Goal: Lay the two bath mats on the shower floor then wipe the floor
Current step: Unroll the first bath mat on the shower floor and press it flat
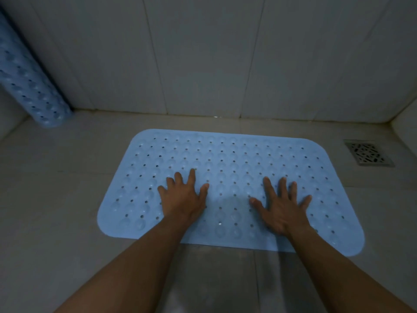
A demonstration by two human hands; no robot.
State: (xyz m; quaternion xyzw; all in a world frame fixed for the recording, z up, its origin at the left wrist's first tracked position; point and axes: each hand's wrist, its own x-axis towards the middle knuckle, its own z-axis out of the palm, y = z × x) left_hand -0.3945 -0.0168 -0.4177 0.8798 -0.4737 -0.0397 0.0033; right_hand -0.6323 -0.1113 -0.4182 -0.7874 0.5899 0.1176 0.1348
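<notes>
From the head camera you are looking down into a dim shower corner, and a light blue bath mat (230, 190) lies flat on the tiled floor (56, 188) in front of you, its long side running left to right and its far edge close to the back wall (203, 53) but not touching it. The mat has rounded corners and is covered in rows of small holes and raised bumps. Your left hand (184, 197) rests palm down on the left half of the mat with its fingers straight and spread, holding nothing. Your right hand (282, 204) lies the same way on the right half, fingers fanned out flat against the surface, also gripping nothing. The two hands are well apart, with a bare strip of mat between them, and both forearms reach in from the bottom of the view across the near edge of the mat. A second mat (29, 80) of the same blue, still rolled into a tube, stands leaning in the left corner where the side wall meets the back wall, its lower end on the floor and well apart from the flat mat. A square metal drain (367, 153) sits in the floor to the right, near the mat's far right corner but clear of it.
</notes>
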